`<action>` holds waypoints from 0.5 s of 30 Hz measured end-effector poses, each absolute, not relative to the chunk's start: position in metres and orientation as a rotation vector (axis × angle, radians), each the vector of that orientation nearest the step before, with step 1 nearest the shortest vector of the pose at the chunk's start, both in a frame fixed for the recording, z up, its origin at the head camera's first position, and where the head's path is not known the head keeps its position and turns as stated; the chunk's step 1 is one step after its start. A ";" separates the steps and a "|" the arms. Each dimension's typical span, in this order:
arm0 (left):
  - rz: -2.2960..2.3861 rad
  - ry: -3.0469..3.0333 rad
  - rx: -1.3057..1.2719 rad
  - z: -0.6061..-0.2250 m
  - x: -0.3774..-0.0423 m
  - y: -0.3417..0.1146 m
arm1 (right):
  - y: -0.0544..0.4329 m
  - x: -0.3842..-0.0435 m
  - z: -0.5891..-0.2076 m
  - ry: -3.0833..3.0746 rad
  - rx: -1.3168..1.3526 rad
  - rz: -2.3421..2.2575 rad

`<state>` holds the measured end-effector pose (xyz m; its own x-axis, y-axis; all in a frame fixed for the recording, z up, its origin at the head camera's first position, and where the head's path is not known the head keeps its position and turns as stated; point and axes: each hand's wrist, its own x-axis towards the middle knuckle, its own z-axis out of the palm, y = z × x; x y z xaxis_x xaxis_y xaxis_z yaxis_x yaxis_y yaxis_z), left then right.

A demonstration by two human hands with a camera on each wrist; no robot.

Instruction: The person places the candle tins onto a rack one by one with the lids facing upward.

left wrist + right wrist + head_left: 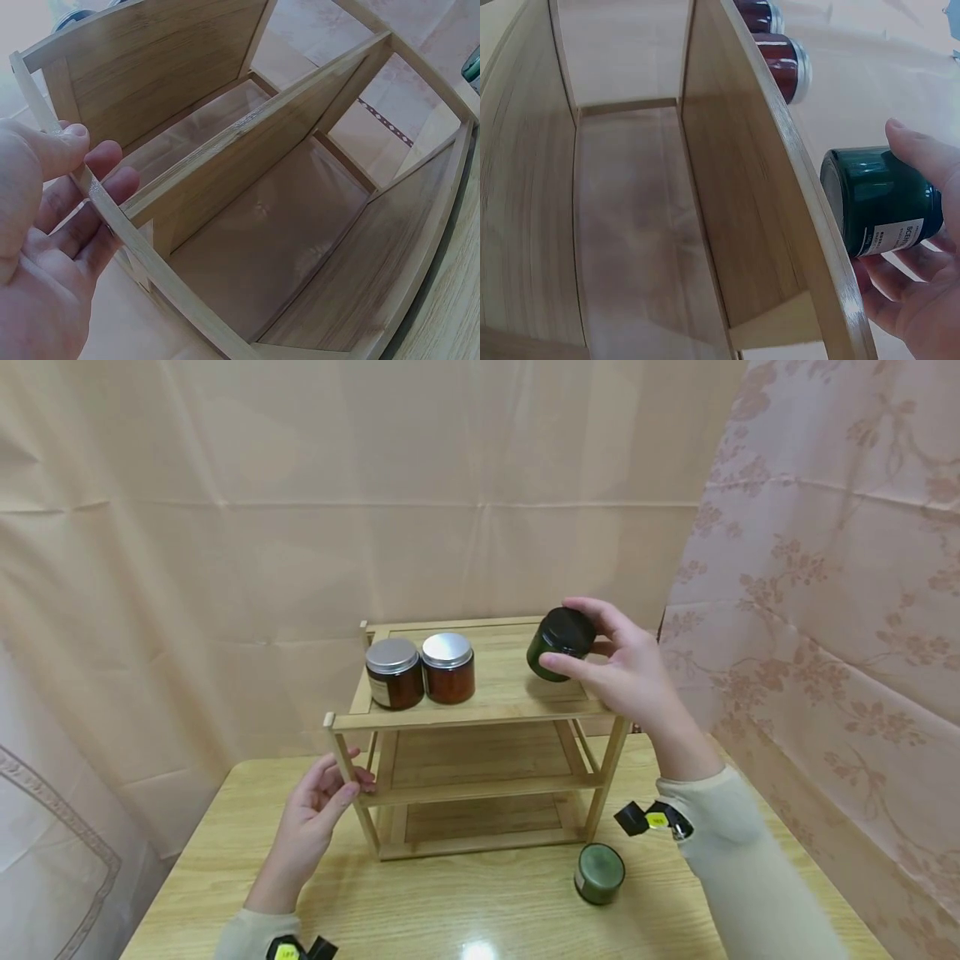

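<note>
My right hand (626,672) grips a dark green glass jar (889,199) with a black lid, thumb on one side and fingers on the other. In the head view the jar is tilted over the right part of the top tier; whether its base touches the board I cannot tell. My left hand (56,217) holds the front left post of a three-tier wooden shelf (480,789), thumb and fingers on either side of it. Side by side on the top tier's left are two amber jars, one labelled (395,681) and one plainer (450,677), both with silver lids.
Another green jar (600,874) stands on the wooden table (465,902), just in front of the shelf's right leg. Behind the table hangs a beige curtain (480,485), and a floral cloth (840,577) hangs at the right.
</note>
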<state>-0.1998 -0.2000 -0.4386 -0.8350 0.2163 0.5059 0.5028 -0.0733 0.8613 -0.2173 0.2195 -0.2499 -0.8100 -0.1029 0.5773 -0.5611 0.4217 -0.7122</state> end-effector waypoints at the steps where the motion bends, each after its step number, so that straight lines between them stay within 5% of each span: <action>1: -2.011 -1.983 -0.786 -0.439 -0.200 -0.200 | 0.218 -0.219 -0.250 -2.231 0.570 1.365; 15: -2.017 -1.987 -0.827 -0.439 -0.199 -0.201 | 0.195 -0.232 -0.251 -2.313 0.609 1.289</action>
